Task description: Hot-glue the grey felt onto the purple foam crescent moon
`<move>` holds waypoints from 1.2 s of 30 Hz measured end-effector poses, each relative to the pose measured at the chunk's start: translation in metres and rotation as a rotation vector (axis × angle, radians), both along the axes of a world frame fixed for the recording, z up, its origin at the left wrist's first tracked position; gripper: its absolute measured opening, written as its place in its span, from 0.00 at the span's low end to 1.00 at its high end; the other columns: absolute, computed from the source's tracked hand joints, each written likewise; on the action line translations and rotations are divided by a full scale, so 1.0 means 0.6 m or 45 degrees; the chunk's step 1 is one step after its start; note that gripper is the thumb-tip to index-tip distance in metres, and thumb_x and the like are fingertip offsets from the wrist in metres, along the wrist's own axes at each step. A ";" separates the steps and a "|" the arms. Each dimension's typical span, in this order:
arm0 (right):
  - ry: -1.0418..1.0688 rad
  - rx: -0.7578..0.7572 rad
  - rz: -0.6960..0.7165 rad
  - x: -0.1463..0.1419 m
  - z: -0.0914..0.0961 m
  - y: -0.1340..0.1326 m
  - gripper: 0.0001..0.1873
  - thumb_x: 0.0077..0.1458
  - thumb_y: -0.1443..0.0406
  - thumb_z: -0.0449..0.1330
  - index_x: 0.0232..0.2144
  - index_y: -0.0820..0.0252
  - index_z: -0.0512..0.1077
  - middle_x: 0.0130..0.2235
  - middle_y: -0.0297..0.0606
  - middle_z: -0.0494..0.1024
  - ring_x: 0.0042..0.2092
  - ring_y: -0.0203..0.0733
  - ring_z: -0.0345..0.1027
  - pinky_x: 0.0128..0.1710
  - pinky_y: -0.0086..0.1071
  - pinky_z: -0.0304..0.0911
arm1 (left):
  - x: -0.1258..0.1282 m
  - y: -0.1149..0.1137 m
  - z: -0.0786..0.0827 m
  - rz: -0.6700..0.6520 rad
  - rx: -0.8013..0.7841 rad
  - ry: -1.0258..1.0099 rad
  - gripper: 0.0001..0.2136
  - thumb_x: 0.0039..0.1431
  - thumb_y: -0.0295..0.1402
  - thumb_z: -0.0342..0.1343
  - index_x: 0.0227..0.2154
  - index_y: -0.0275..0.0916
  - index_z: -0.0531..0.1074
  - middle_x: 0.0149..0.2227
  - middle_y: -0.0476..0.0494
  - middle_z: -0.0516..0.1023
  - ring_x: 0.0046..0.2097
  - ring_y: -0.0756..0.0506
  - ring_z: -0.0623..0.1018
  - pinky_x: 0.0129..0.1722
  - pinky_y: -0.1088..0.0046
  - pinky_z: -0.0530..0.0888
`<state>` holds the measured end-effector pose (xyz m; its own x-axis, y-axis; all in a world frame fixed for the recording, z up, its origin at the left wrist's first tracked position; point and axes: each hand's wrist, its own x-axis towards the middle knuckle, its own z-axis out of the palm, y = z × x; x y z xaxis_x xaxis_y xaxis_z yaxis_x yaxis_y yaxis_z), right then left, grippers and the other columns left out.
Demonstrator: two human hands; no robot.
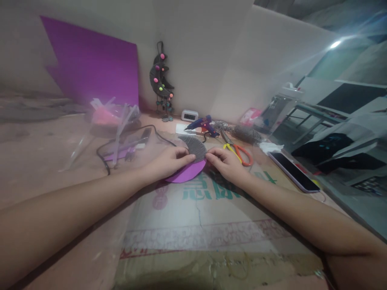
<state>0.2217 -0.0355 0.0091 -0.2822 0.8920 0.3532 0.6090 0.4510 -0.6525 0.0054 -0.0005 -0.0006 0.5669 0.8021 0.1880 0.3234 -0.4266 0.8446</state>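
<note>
A crescent shape wrapped in grey yarn [195, 146] is between my two hands, partly purple where the yarn does not cover it. The bare purple part [188, 172] curves toward me. My left hand [173, 160] pinches the crescent at its left side, thumb lying on the grey wrapping. My right hand [223, 162] closes thumb and forefinger at the crescent's right edge, where the yarn meets the purple. Whether a loose strand sits in those right fingers is too small to make out. Below lies a printed cardboard sheet [169, 225].
Behind stand a blue glue gun [201, 124], a small digital clock [190, 116] and orange-and-yellow-handled scissors [242, 155]. A phone [293, 171] lies at right, a bowl with glue sticks [111, 117] at left. A decorated grey moon [160, 78] hangs against the wall near a purple sheet [99, 64].
</note>
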 end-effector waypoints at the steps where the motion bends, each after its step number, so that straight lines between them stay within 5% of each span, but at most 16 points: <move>1: 0.000 -0.004 0.004 0.000 0.000 -0.001 0.13 0.61 0.58 0.53 0.29 0.59 0.70 0.25 0.32 0.73 0.29 0.35 0.66 0.30 0.28 0.60 | 0.000 0.000 0.000 0.004 0.006 -0.002 0.18 0.57 0.48 0.51 0.23 0.37 0.67 0.21 0.52 0.64 0.24 0.51 0.63 0.22 0.76 0.57; 5: 0.054 -0.045 0.025 0.000 0.003 -0.003 0.17 0.62 0.56 0.51 0.26 0.60 0.68 0.24 0.31 0.70 0.27 0.34 0.63 0.29 0.28 0.59 | 0.000 0.000 0.001 0.021 -0.022 -0.024 0.18 0.58 0.48 0.51 0.24 0.38 0.66 0.21 0.53 0.62 0.23 0.52 0.61 0.20 0.77 0.56; 13: 0.113 -0.087 0.033 -0.005 0.006 -0.003 0.09 0.58 0.60 0.56 0.30 0.60 0.70 0.27 0.32 0.72 0.28 0.34 0.65 0.29 0.28 0.61 | -0.001 -0.001 0.006 0.077 -0.064 -0.031 0.18 0.58 0.48 0.50 0.24 0.38 0.64 0.21 0.53 0.63 0.23 0.52 0.61 0.21 0.76 0.57; 22: 0.018 -0.101 0.067 -0.003 0.006 -0.002 0.16 0.62 0.59 0.51 0.25 0.59 0.68 0.24 0.32 0.70 0.28 0.34 0.64 0.30 0.28 0.60 | 0.000 0.002 0.003 0.057 -0.084 -0.056 0.17 0.59 0.47 0.50 0.25 0.38 0.66 0.22 0.53 0.63 0.24 0.51 0.61 0.22 0.76 0.56; 31: 0.144 -0.041 0.078 -0.002 -0.002 0.003 0.14 0.60 0.59 0.55 0.44 0.60 0.70 0.40 0.39 0.76 0.39 0.40 0.69 0.39 0.33 0.64 | -0.001 0.000 0.005 0.081 -0.082 -0.068 0.17 0.59 0.48 0.50 0.26 0.38 0.67 0.20 0.53 0.62 0.22 0.51 0.61 0.23 0.75 0.58; 36: 0.060 0.002 0.086 -0.004 0.004 0.001 0.09 0.58 0.60 0.57 0.36 0.60 0.72 0.35 0.37 0.76 0.36 0.39 0.69 0.38 0.32 0.63 | -0.001 0.000 0.005 0.057 -0.048 -0.057 0.17 0.59 0.47 0.50 0.26 0.38 0.68 0.21 0.52 0.64 0.23 0.51 0.62 0.23 0.75 0.58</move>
<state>0.2194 -0.0348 0.0115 -0.3247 0.8709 0.3689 0.5454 0.4910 -0.6793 0.0046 -0.0006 0.0026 0.5221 0.8334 0.1813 0.3033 -0.3801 0.8738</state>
